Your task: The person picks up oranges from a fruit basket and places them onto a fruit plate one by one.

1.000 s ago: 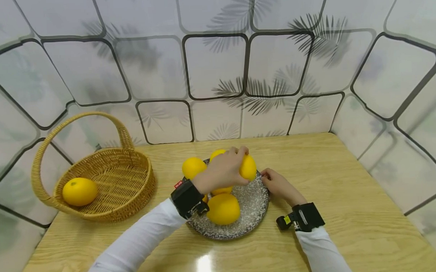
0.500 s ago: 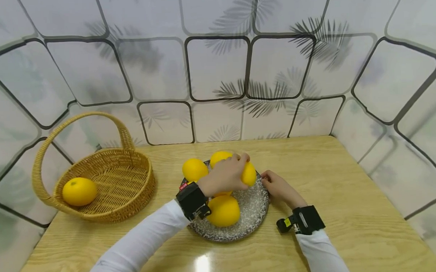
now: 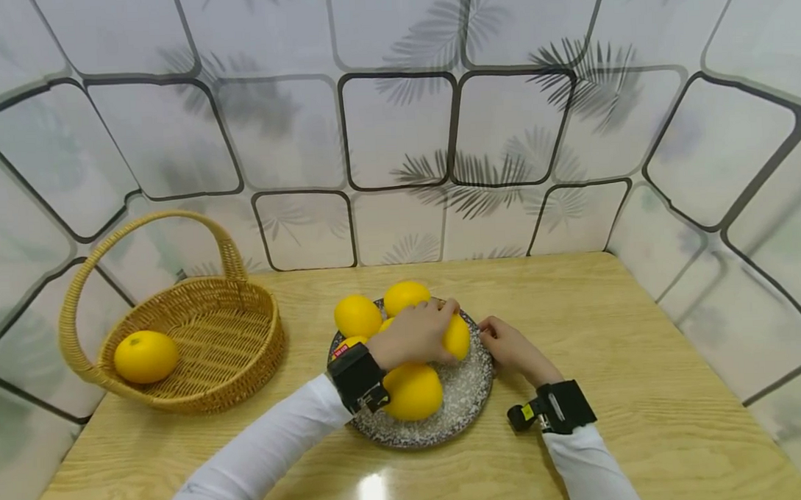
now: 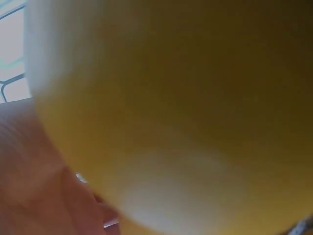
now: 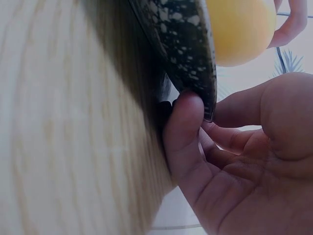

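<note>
On the table, a round speckled grey plate (image 3: 461, 395) with a dark rim bears several yellow oranges (image 3: 413, 391). My left hand (image 3: 413, 336) reaches over the plate and grips one orange (image 3: 455, 338) at its right side, fingers curled over the top. In the left wrist view a blurred yellow orange (image 4: 171, 117) fills most of the picture, with part of my left hand (image 4: 34, 181) beside it. At the plate's right edge, my right hand (image 3: 512, 350) pinches the rim; the right wrist view has the thumb (image 5: 183, 132) against the plate's underside (image 5: 181, 49).
A wicker basket (image 3: 272, 357) with a tall arched handle stands at the left, one orange (image 3: 146, 357) inside it. The wooden table (image 3: 644, 389) runs back to a patterned wall covering (image 3: 396, 132). The wall covering also closes off both sides.
My left hand has come down a little with the orange, lower over the plate. The right hand keeps its place at the rim. The head view has tilted slightly.
</note>
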The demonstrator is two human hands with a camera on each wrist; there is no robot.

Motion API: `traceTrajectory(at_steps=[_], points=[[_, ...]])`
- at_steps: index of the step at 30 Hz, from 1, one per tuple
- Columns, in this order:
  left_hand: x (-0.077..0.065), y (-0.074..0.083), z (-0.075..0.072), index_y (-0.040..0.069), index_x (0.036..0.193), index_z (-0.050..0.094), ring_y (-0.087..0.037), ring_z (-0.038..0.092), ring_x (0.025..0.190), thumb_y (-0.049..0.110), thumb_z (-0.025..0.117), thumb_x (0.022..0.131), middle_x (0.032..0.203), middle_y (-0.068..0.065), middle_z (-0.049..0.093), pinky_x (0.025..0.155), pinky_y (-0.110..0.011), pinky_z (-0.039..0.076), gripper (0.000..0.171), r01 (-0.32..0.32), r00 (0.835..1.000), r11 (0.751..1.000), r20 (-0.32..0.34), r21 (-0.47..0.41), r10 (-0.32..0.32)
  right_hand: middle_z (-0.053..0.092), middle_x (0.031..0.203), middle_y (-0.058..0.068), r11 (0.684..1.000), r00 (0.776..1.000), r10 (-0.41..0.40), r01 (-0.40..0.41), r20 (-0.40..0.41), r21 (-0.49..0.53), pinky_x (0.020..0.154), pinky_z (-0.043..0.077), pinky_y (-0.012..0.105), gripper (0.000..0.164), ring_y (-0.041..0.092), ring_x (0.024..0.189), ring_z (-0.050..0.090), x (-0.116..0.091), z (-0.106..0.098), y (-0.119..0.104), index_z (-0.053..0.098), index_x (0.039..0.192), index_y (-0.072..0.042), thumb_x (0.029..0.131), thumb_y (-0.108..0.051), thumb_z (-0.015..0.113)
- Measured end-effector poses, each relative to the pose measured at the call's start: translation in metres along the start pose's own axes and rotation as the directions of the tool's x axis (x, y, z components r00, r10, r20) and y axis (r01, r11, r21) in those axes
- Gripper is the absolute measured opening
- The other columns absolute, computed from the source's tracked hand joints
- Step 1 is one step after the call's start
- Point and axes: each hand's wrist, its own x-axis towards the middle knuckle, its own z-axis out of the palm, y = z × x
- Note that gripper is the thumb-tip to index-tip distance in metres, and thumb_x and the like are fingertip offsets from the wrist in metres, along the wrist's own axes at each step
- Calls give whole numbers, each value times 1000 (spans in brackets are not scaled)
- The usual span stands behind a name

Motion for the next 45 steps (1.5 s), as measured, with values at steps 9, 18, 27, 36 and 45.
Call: traceTrajectory(at_steps=[9,18,27,36,45], points=[[-5,0,-2,18,150,42,-27,61,124,51,75,87,143,-10,57,100,-39,54,78,-12,1000,1000,12,12,12,61,103,17,1000,1000,-4,4,9,-7,66,47,28,30,19,77,56,0,1,-1,53,127,6,105,-13,44],[-8,-1,-4,19,151,43,-27,59,128,49,74,89,148,-9,54,104,-41,52,76,-16,1000,1000,15,3,16,59,104,18,998,999,19,-21,31,52,57,53,31,32,18,65,55,-2,0,0,51,131,6,107,-13,41],[-7,-3,-2,17,150,44,-28,60,125,51,75,88,142,-11,57,104,-41,51,77,6,1000,999,-13,-32,-7,58,101,17,996,999,28,-30,34,85,56,53,31,30,18,64,55,-2,1,1,51,129,5,107,-12,41],[-5,-8,-1,18,152,43,-29,56,130,53,73,89,148,-12,51,110,-43,47,78,-10,999,1000,-44,1,10,59,106,19,999,1000,6,-7,24,53,58,52,31,31,18,66,55,1,-1,0,50,130,6,107,-13,41],[-7,-8,-1,20,153,43,-29,56,129,54,73,89,148,-11,51,109,-43,47,78,-14,999,1000,-43,16,14,59,106,18,998,998,31,-34,46,58,59,52,31,31,18,66,55,1,0,2,50,131,3,108,-15,40]])
